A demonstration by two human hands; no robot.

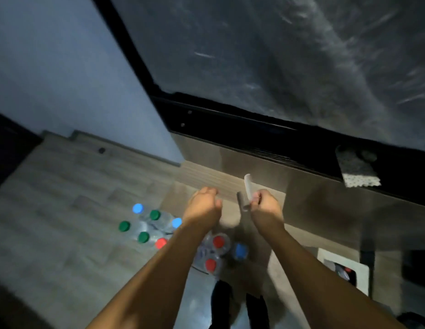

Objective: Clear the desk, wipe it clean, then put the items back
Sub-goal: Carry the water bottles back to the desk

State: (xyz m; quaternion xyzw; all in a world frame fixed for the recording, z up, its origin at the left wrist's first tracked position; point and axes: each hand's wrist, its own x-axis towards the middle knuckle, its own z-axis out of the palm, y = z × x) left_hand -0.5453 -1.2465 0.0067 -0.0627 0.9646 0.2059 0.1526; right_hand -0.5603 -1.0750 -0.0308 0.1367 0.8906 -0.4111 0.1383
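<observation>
The dark desk top (278, 55) fills the upper right, streaked with pale smears. My right hand (266, 203) is out in front of the desk's front edge and pinches a thin pale strip (248, 188) that curls upward; what the strip is cannot be told through the blur. My left hand (204, 205) hovers beside it with fingers loosely curled and nothing in it. On the wooden floor below stand several plastic bottles (154, 224) with green, blue and red caps.
A grey speckled cloth (356, 169) hangs at the desk's front edge on the right. The blue-grey wall (64, 67) is on the left. A white box-like thing (342, 269) sits on the floor at the lower right. Dark feet (230, 302) show below my arms.
</observation>
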